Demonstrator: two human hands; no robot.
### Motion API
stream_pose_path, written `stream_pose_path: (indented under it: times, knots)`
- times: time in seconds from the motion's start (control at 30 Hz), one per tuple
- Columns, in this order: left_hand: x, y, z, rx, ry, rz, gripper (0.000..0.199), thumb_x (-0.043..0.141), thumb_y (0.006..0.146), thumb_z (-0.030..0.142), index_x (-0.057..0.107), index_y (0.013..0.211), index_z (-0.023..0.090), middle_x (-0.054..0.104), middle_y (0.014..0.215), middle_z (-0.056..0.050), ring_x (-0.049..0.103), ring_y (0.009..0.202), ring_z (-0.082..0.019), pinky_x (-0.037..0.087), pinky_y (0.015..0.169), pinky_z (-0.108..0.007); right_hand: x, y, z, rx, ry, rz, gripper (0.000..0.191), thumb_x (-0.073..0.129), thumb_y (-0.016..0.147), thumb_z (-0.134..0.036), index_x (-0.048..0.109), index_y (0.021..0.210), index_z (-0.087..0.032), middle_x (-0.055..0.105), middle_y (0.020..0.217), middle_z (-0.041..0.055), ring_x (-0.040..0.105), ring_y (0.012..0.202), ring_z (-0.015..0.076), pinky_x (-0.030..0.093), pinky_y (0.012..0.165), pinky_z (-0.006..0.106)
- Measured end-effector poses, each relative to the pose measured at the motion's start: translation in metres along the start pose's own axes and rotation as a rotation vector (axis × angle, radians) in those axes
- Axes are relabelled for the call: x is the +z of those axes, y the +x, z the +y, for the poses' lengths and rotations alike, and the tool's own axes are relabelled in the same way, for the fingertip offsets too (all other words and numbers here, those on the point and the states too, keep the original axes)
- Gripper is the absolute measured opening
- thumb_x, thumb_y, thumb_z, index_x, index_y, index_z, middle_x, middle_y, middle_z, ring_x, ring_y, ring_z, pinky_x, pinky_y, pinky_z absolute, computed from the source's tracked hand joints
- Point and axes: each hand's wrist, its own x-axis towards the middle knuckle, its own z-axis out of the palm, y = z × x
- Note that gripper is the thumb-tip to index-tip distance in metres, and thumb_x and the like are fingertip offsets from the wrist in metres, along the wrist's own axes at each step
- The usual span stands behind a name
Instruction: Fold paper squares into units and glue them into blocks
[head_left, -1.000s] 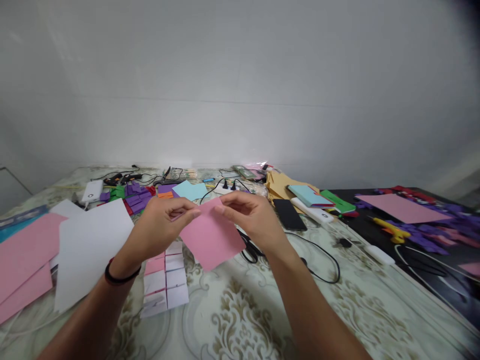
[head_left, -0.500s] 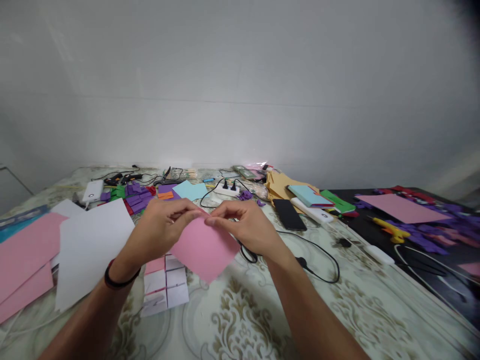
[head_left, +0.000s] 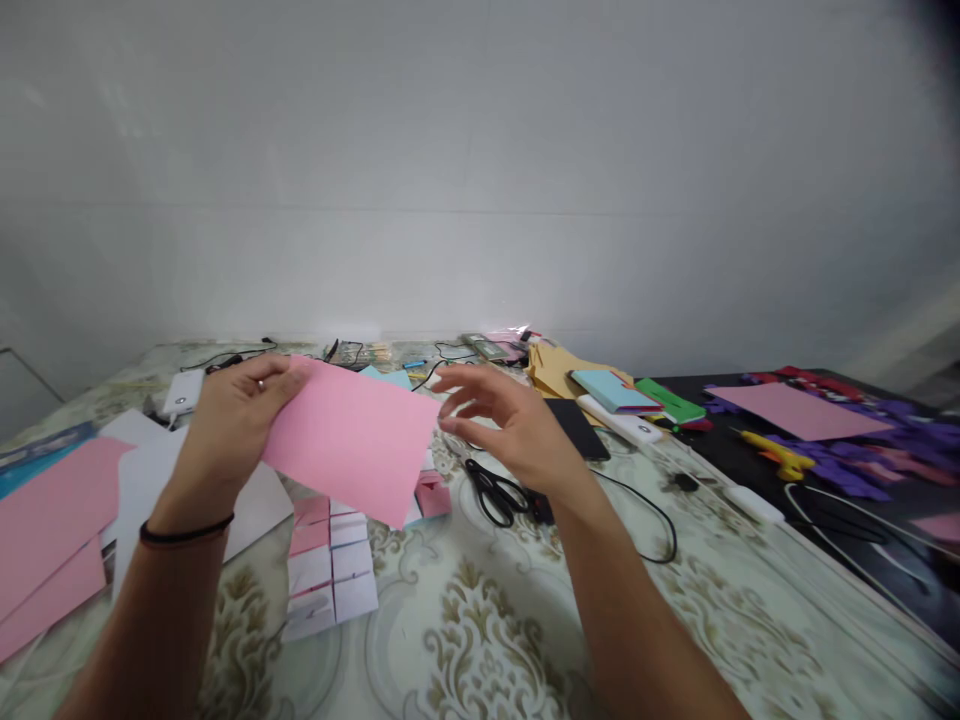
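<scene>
A pink paper sheet (head_left: 349,430) is held up by its upper left corner in my left hand (head_left: 236,425), pinched between thumb and fingers. My right hand (head_left: 506,420) is beside the sheet's right corner, fingers apart and curved, holding nothing. Below the sheet, small folded white and pink papers (head_left: 330,570) lie in rows on the patterned cloth. A pink folded piece (head_left: 432,495) rests to their right. Black-handled scissors (head_left: 499,495) lie under my right hand.
Pink sheets (head_left: 56,525) and white sheets (head_left: 255,510) lie at the left. A black phone (head_left: 581,430), a white power strip (head_left: 622,420) and coloured papers (head_left: 615,390) sit right. A yellow glue gun (head_left: 780,455) lies on the dark surface.
My right hand has let go of the pink sheet and opened. My left hand has moved left with the sheet, which now hangs flatter and faces me. The scissors now show more fully.
</scene>
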Motion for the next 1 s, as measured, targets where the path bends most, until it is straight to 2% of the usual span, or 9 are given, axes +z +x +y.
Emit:
stream_pose_path:
  times: [0.1, 0.2, 0.3, 0.43, 0.5, 0.6, 0.73, 0.9, 1.0]
  knots:
    - [0.016, -0.003, -0.004, -0.074, -0.068, -0.136, 0.038, 0.077, 0.078, 0.054, 0.076, 0.088, 0.017, 0.070, 0.072, -0.001, 0.054, 0.054, -0.012, 0.036, 0.047, -0.020, 0.007, 0.000, -0.003, -0.169, -0.079, -0.031, 0.031, 0.072, 0.092, -0.023, 0.075, 0.119, -0.036, 0.065, 0.133, 0.0034, 0.065, 0.113, 0.0200, 0.055, 0.098, 0.039]
    - [0.032, -0.006, -0.006, -0.062, -0.034, -0.272, 0.038, 0.076, 0.080, 0.053, 0.074, 0.089, 0.016, 0.071, 0.073, -0.002, 0.059, 0.056, -0.014, 0.041, 0.047, -0.021, 0.007, 0.000, -0.003, -0.250, -0.058, 0.001, 0.011, 0.072, 0.093, -0.025, 0.080, 0.098, -0.032, 0.068, 0.122, 0.0027, 0.063, 0.115, 0.0209, 0.050, 0.104, 0.041]
    - [0.039, -0.009, -0.003, 0.055, -0.046, -0.321, 0.035, 0.074, 0.085, 0.048, 0.074, 0.103, 0.018, 0.078, 0.098, -0.009, 0.071, 0.082, -0.021, 0.056, 0.065, -0.026, 0.003, -0.001, -0.002, -0.128, -0.008, 0.044, 0.009, 0.072, 0.094, -0.033, 0.078, 0.092, -0.027, 0.071, 0.102, 0.0036, 0.066, 0.099, 0.0204, 0.053, 0.093, 0.038]
    - [0.035, -0.019, 0.004, 0.180, -0.173, -0.381, 0.050, 0.042, 0.104, 0.055, 0.075, 0.112, 0.019, 0.078, 0.113, -0.013, 0.074, 0.100, -0.024, 0.061, 0.086, -0.034, 0.001, -0.001, -0.003, -0.004, -0.026, 0.012, 0.020, 0.069, 0.095, -0.040, 0.075, 0.087, -0.022, 0.070, 0.088, 0.0037, 0.063, 0.084, 0.0185, 0.052, 0.080, 0.034]
    - [0.032, -0.026, 0.009, 0.251, -0.110, -0.381, 0.046, 0.047, 0.103, 0.055, 0.077, 0.111, 0.020, 0.079, 0.111, -0.011, 0.074, 0.098, -0.023, 0.061, 0.084, -0.032, 0.002, -0.001, -0.005, -0.003, -0.026, -0.005, 0.021, 0.068, 0.095, -0.039, 0.074, 0.085, -0.021, 0.069, 0.087, 0.0032, 0.062, 0.083, 0.0176, 0.050, 0.078, 0.032]
    - [0.030, -0.035, 0.015, 0.330, 0.050, -0.322, 0.024, 0.072, 0.092, 0.040, 0.078, 0.105, 0.021, 0.080, 0.102, -0.006, 0.074, 0.088, -0.019, 0.060, 0.077, -0.026, 0.003, -0.002, -0.006, -0.003, -0.009, -0.016, 0.021, 0.068, 0.095, -0.037, 0.072, 0.082, -0.021, 0.068, 0.085, 0.0024, 0.060, 0.081, 0.0165, 0.049, 0.075, 0.030]
    - [0.033, -0.040, 0.020, 0.386, 0.133, -0.260, 0.011, 0.072, 0.091, 0.028, 0.079, 0.091, 0.020, 0.079, 0.084, -0.001, 0.071, 0.074, -0.015, 0.058, 0.068, -0.022, 0.003, -0.003, -0.005, 0.010, 0.002, -0.024, 0.022, 0.067, 0.096, -0.037, 0.071, 0.082, -0.021, 0.069, 0.085, 0.0020, 0.061, 0.081, 0.0161, 0.048, 0.074, 0.030]
    - [0.034, -0.040, 0.020, 0.403, 0.151, -0.248, 0.011, 0.071, 0.091, 0.024, 0.078, 0.084, 0.019, 0.078, 0.078, 0.001, 0.070, 0.069, -0.012, 0.055, 0.064, -0.019, 0.009, -0.004, -0.006, 0.043, 0.072, 0.052, 0.019, 0.072, 0.092, -0.040, 0.073, 0.089, -0.021, 0.072, 0.087, 0.0021, 0.065, 0.081, 0.0164, 0.051, 0.074, 0.029]
    - [0.034, -0.040, 0.020, 0.418, 0.184, -0.250, 0.011, 0.072, 0.090, 0.025, 0.078, 0.084, 0.019, 0.077, 0.076, 0.001, 0.068, 0.067, -0.012, 0.052, 0.060, -0.020, 0.015, -0.004, -0.006, 0.095, 0.113, 0.105, 0.023, 0.079, 0.085, -0.041, 0.070, 0.081, -0.020, 0.071, 0.082, 0.0017, 0.065, 0.078, 0.0166, 0.051, 0.070, 0.028]
